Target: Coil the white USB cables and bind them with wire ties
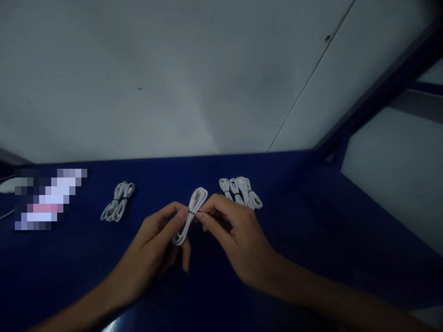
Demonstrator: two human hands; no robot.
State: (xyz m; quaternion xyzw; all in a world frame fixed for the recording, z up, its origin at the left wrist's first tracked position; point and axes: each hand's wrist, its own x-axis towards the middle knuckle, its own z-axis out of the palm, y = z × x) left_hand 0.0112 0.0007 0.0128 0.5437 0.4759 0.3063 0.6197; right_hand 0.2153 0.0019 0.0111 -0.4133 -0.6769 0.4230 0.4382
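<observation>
A white USB cable (198,196), coiled into a long looped bundle, is held tilted above the blue tabletop. My left hand (155,235) is closed on it, thumb and forefinger gripping its middle. Around that middle runs a thin black tie (191,212). From the other side, my right hand (238,230) pinches the tie's end between thumb and forefinger. Just behind my right hand lie several similar tied cable bundles (245,191) side by side, partly covered by it. Further left on the table are more white tied cables (119,200).
A blurred-out bright rectangular object (51,198) lies at the left of the blue table (166,173). Beside it, at the edge, is a white rounded object (8,185). A pale wall panel (138,120) rises behind the table, with a blue frame (332,143) at right.
</observation>
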